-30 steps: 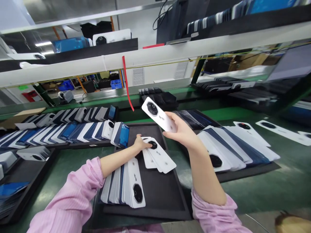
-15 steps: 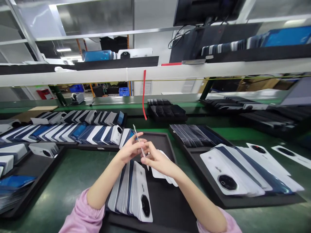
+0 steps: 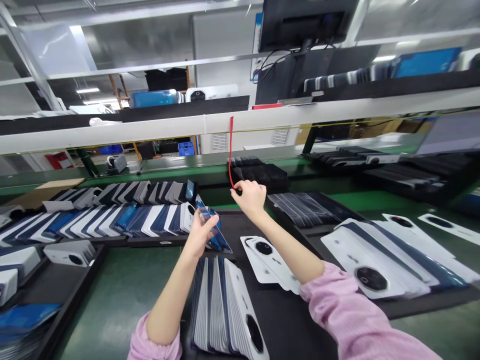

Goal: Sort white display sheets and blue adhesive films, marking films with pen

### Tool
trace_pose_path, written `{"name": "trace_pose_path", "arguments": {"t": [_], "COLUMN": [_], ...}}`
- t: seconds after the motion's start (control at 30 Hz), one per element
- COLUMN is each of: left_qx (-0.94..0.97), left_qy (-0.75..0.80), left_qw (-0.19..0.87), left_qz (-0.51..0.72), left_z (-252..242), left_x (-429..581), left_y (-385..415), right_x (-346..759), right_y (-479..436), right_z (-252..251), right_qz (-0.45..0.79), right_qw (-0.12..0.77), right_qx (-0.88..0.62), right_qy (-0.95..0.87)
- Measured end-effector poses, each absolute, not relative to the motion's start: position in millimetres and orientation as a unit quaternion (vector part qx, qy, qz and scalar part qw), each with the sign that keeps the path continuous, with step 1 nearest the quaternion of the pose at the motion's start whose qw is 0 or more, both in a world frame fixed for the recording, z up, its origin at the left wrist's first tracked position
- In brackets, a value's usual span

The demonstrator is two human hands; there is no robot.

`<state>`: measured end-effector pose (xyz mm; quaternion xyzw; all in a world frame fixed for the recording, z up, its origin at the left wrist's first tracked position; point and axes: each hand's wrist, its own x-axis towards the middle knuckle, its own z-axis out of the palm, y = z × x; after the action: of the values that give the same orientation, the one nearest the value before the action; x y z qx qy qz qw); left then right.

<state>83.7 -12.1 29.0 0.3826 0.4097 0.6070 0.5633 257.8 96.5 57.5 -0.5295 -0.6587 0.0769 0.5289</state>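
Note:
My left hand (image 3: 200, 234) grips a thin phone back cover (image 3: 213, 231), tilted with its blue film side facing me, above a black tray (image 3: 285, 320). My right hand (image 3: 249, 196) is raised further back, fingers pinched at the lower end of a red strip (image 3: 231, 150) that hangs from the white rail (image 3: 150, 131). Below my left forearm a row of white and blue covers (image 3: 225, 305) stands on edge in the tray. A small pile of white covers (image 3: 270, 260) with round black camera holes lies flat right of it.
Long rows of covers (image 3: 112, 215) fill trays at the left. More covers (image 3: 375, 260) lie fanned on a tray at the right, dark ones (image 3: 303, 202) behind. Green conveyor belt (image 3: 123, 280) runs underneath. A monitor (image 3: 303, 22) hangs above the shelf.
The right hand held a white cover aloft, brought it down to the left hand, then let go and rose to the red strip. The left hand now holds the cover blue side up.

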Motion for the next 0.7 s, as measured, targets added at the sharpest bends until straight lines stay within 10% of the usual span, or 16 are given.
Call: {"name": "trace_pose_path", "arguments": {"t": [0.7], "left_qx": [0.630], "left_qy": [0.509], "left_qw": [0.222], "left_qz": [0.544], "left_z": [64.0], "left_x": [105.8], "left_y": [52.8], "right_x": [277.4], "right_y": [107.9], "right_z": [27.4], "right_qz": [0.429], "right_qw": [0.572], "right_qx": [-0.462], "right_qy": [-0.524]}}
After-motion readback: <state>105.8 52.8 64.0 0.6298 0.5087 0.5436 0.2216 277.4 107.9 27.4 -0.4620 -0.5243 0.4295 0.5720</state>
